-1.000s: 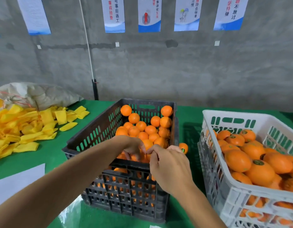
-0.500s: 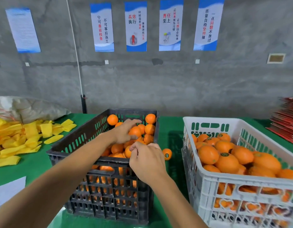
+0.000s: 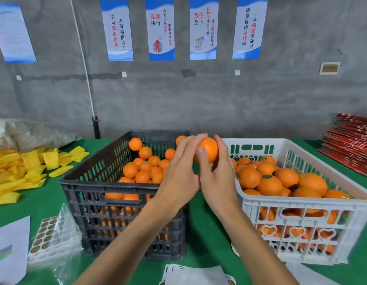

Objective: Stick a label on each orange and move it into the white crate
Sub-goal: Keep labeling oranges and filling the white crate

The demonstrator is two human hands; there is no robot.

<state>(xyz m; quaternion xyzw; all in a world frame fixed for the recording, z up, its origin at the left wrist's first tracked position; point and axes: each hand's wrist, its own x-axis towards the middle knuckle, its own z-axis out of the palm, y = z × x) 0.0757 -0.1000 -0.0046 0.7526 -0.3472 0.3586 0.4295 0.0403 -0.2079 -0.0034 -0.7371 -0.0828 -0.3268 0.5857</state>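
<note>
Orange fruit fills two crates on the green counter [image 3: 209, 223]: a black crate [image 3: 125, 202] on the left and the white crate [image 3: 302, 206] on the right, whose oranges carry dark round labels. Both hands are raised over the gap between the crates with one orange [image 3: 208, 150] held between them. The right hand [image 3: 217, 177] grips it, thumb across the near face and fingers curled round the far side. The left hand [image 3: 180, 173] lies against the orange with nearly straight fingers [image 3: 190, 145] touching its top left. A sheet of round labels [image 3: 48, 235] lies at the counter's near left, beside yellow foam sleeves [image 3: 24, 171].
</note>
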